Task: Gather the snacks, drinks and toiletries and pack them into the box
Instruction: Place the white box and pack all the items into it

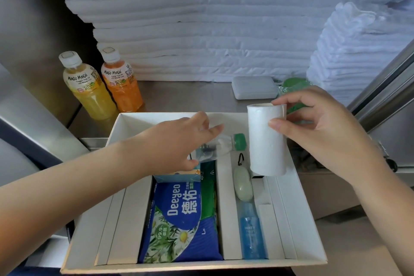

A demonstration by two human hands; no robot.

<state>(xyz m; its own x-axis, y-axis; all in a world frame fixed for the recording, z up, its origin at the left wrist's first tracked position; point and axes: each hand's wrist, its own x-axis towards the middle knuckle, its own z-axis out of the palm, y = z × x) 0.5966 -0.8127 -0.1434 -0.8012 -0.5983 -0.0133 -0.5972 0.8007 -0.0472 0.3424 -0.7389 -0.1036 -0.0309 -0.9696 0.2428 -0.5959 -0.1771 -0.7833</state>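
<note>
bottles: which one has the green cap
The clear bottle lying in the box under the left hand; the two upright Mogu Mogu bottles have white caps.

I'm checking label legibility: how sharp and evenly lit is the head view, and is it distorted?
Head view: soft, even light; the label on the blue wipes pack reads sharply; the clear green-capped plastic bottle in the left hand is smeared; the stacked white towels look soft; the white cardboard box splays with wide-angle distortion.
</note>
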